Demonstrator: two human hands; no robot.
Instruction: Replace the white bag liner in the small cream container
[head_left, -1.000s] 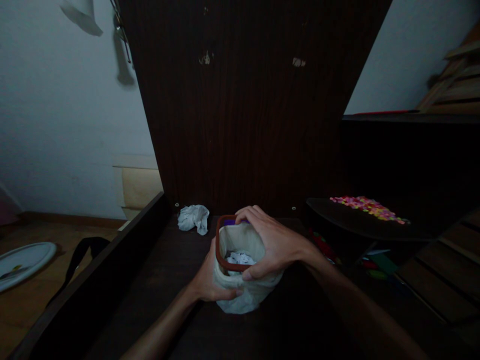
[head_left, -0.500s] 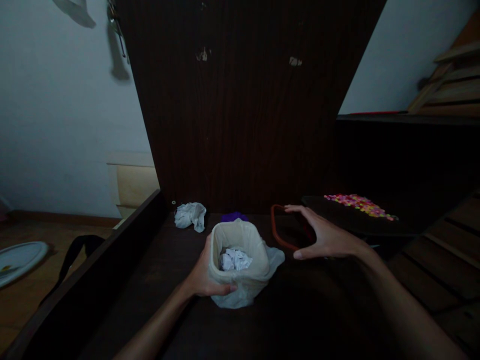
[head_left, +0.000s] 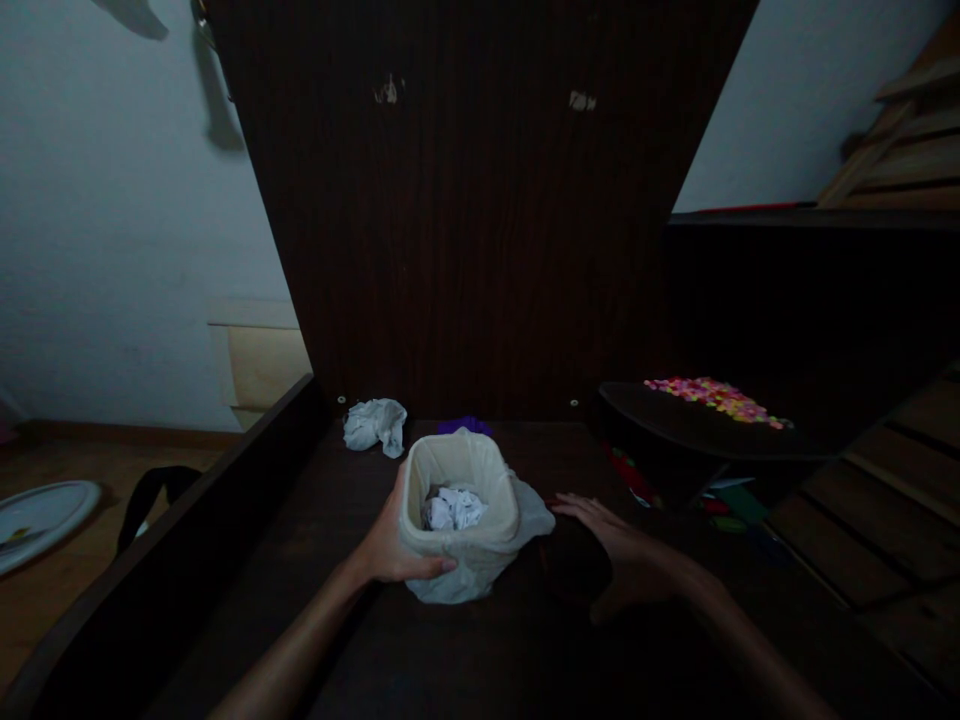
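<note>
A small square bin (head_left: 495,545) lined with a thin whitish bag stands on the dark wooden surface, with crumpled white paper (head_left: 454,508) inside. My left hand (head_left: 397,540) grips its left side, the thumb across the front. Loose bag plastic (head_left: 534,515) bulges out at the bin's right. Just right of that, my right hand (head_left: 619,555) is low over the dark surface, thumb and fingers curved around a reddish-brown rim (head_left: 550,560), which is dim and hard to make out. Whether the fingers press on the rim is unclear.
Behind the bin lie a crumpled white bag (head_left: 376,427) and something purple (head_left: 465,425). A dark shelf (head_left: 675,425) at the right bears colourful small pieces (head_left: 716,398). A raised wooden edge (head_left: 187,530) runs along the left, and a tall dark panel (head_left: 480,220) rises behind.
My right hand has come down and nearer to me, and the reddish-brown rim has gone down with it. My left hand still holds the bin. The view has shifted slightly.
</note>
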